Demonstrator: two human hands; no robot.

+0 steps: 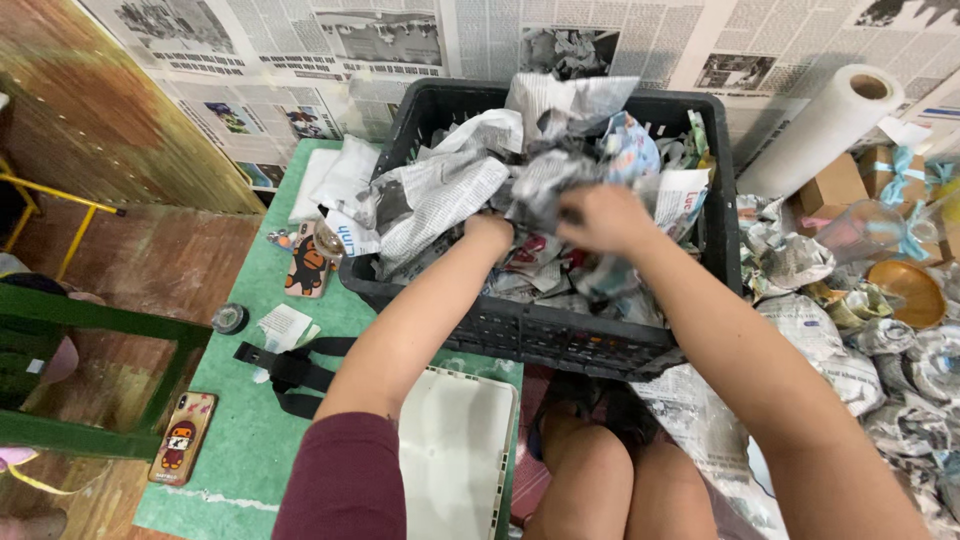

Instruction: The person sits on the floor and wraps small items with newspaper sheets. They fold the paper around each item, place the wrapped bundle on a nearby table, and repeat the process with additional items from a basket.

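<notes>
Here, both hands are sunk into a black plastic crate heaped with crumpled newspaper; the left hand is buried to the knuckles among the sheets, fingers hidden, so whether it grips anything cannot be told; the right hand is curled shut around a dark grey wad of paper at the middle of the heap, just beside the left. The left arm wears a maroon sleeve; the right arm is bare; the person's knees show below the crate's near wall.

The crate rests partly on a green mat and its right end juts past it; on the mat to the left lie a phone in a cartoon case, a small round black lid, a folded slip of paper and a black strap with a buckle; a second phone with an orange case lies at the mat's left edge; a white ribbed plastic panel sits just before the crate.

To the right, more paper-wrapped bundles are piled on the floor, near a clear glass, a brown bowl, small cardboard boxes with blue ribbon and a white paper roll leaning on the wall; the wall behind is papered with newspaper sheets; a worn wooden floor and a green frame lie at left.
</notes>
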